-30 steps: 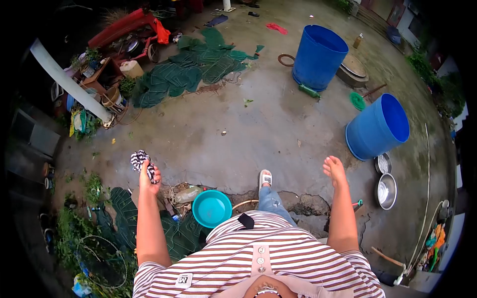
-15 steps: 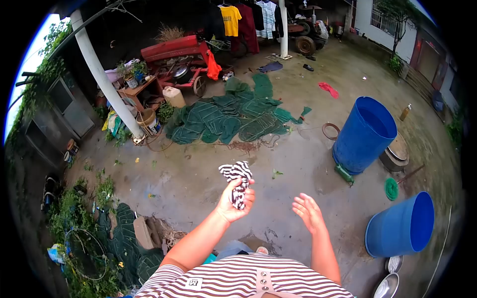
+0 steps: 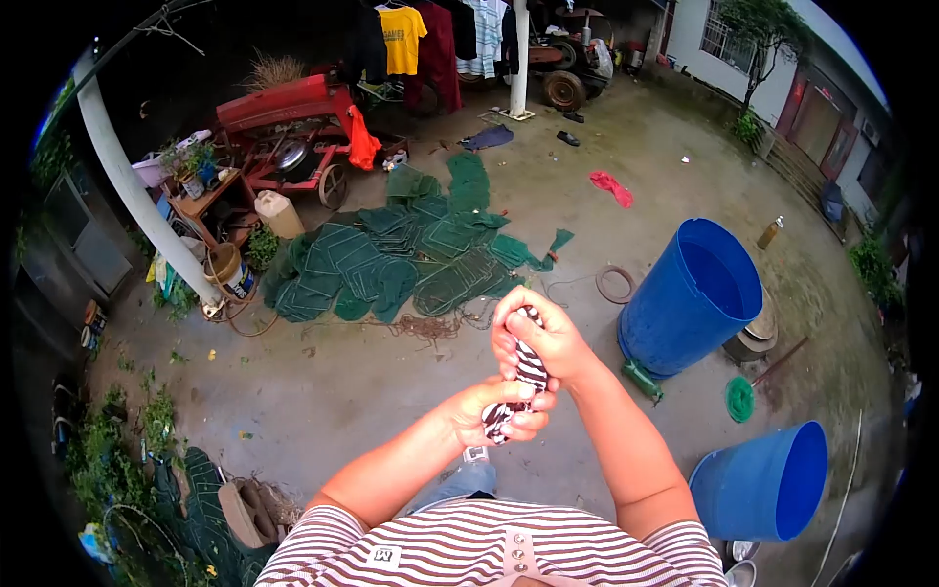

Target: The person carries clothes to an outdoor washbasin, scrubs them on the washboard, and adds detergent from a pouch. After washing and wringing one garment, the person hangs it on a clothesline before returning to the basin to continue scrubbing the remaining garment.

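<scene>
A bunched cloth (image 3: 530, 370) with dark and white zebra-like stripes is stretched upright between my two hands, in the middle of the head view. My left hand (image 3: 479, 411) is closed round its lower end, the thumb lying across it. Above that, my right hand (image 3: 544, 338) wraps its fingers round the upper end. The hands are close together, one over the other. Most of the cloth is covered by my fingers, so its full shape is hidden.
Green netting (image 3: 381, 254) lies spread on the wet concrete ahead. To the right stand two blue barrels, one upright (image 3: 675, 313) and one tilted (image 3: 743, 484). A red machine (image 3: 293, 127) and a white post (image 3: 137, 196) are at the left. A red cloth (image 3: 611, 188) lies farther off.
My right hand, open and apart before, has come left and closed on the upper end of the cloth. My left hand with the cloth has moved right. The view has shifted right.
</scene>
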Motion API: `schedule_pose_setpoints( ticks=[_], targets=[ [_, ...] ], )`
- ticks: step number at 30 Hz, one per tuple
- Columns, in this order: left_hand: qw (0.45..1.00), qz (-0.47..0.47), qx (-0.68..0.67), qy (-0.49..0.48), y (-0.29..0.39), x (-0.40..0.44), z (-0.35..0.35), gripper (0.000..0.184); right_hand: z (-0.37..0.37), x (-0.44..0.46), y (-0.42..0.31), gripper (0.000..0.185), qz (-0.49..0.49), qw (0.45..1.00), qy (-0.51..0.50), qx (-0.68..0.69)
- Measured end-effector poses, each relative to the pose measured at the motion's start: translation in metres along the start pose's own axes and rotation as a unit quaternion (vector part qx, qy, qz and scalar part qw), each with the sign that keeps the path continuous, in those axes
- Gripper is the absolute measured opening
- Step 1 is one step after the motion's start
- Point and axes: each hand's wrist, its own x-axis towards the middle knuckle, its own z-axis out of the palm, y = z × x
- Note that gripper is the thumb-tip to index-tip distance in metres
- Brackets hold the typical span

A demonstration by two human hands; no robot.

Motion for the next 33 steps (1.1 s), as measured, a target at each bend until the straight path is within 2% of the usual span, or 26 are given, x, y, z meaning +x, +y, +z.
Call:
schedule_pose_setpoints(
  ticks=[2,3,4,6,8,9,11,12,14,16,17,18,19,20,21,22,23,24,26,28,30,32,33],
  targets=[
    [0.972,-0.017,0.157,0.173,0.04,0.021,-0.026,0.02,-0.033,0.038,0.007,0.017,0.114,0.99,0.014,-0.082],
    [0.927,0.005,0.268,0.262,0.057,0.035,-0.033,0.01,-0.046,0.058,0.014,0.013,0.142,0.975,0.032,-0.165],
    [0.927,0.008,0.267,0.262,0.073,0.049,-0.044,0.01,-0.061,0.081,0.029,0.01,0.14,0.952,0.054,-0.267],
    [0.844,0.091,0.366,0.38,0.101,0.073,-0.08,0.006,-0.102,0.123,0.073,0.005,0.039,0.915,0.077,-0.394],
    [0.762,0.091,0.466,0.44,0.136,0.101,-0.127,0.012,-0.127,0.159,0.085,0.006,0.022,0.846,0.142,-0.514],
    [0.674,0.112,0.582,0.44,0.151,0.113,-0.165,0.018,-0.143,0.175,0.095,0.008,0.013,0.829,0.175,-0.531],
    [0.578,0.116,0.686,0.426,0.175,0.133,-0.242,0.026,-0.169,0.204,0.105,0.007,0.068,0.8,0.247,-0.543],
    [0.517,0.159,0.729,0.419,0.186,0.142,-0.274,0.037,-0.179,0.216,0.103,0.007,0.106,0.79,0.271,-0.539],
    [0.448,0.203,0.768,0.41,0.212,0.16,-0.317,0.049,-0.21,0.241,0.113,0.012,0.128,0.791,0.293,-0.521],
    [0.42,0.14,0.762,0.473,0.236,0.18,-0.317,0.054,-0.242,0.259,0.118,0.018,0.144,0.792,0.309,-0.507],
    [0.408,0.12,0.758,0.495,0.248,0.189,-0.317,0.056,-0.257,0.265,0.121,0.027,0.119,0.816,0.315,-0.471],
    [0.477,0.098,0.681,0.547,0.262,0.2,-0.263,0.059,-0.276,0.273,0.121,0.036,0.089,0.838,0.318,-0.435],
    [0.538,0.082,0.596,0.59,0.28,0.214,-0.232,0.062,-0.304,0.277,0.13,0.066,0.031,0.846,0.313,-0.431],
    [0.53,0.098,0.597,0.594,0.299,0.226,-0.235,0.062,-0.334,0.283,0.134,0.084,0.051,0.871,0.305,-0.381],
    [0.578,0.152,0.581,0.553,0.313,0.234,-0.243,0.065,-0.35,0.28,0.118,0.086,0.076,0.888,0.303,-0.337],
    [0.621,0.206,0.564,0.504,0.325,0.244,-0.253,0.068,-0.385,0.278,0.117,0.078,0.071,0.907,0.25,-0.331],
    [0.544,0.261,0.622,0.499,0.333,0.256,-0.273,0.078,-0.391,0.271,0.075,0.059,0.171,0.945,0.184,-0.209],
    [0.575,0.238,0.609,0.492,0.338,0.275,-0.235,0.075,-0.419,0.271,0.076,0.043,0.144,0.963,0.168,-0.153],
    [0.592,0.19,0.678,0.391,0.363,0.299,-0.281,0.063,-0.458,0.272,0.057,0.032,0.139,0.957,0.199,-0.16],
    [0.653,0.152,0.605,0.431,0.374,0.33,-0.249,0.05,-0.502,0.277,0.037,0.026,0.144,0.954,0.196,-0.175],
    [0.691,0.225,0.499,0.472,0.383,0.358,-0.26,0.04,-0.54,0.283,0.013,0.023,0.148,0.954,0.244,-0.095],
    [0.729,0.238,0.373,0.522,0.413,0.372,-0.264,0.038,-0.581,0.291,-0.011,0.02,0.135,0.95,0.272,-0.071],
    [0.745,0.305,0.274,0.526,0.429,0.383,-0.25,0.034,-0.603,0.297,-0.021,0.02,0.131,0.949,0.28,-0.055]
  ],
)
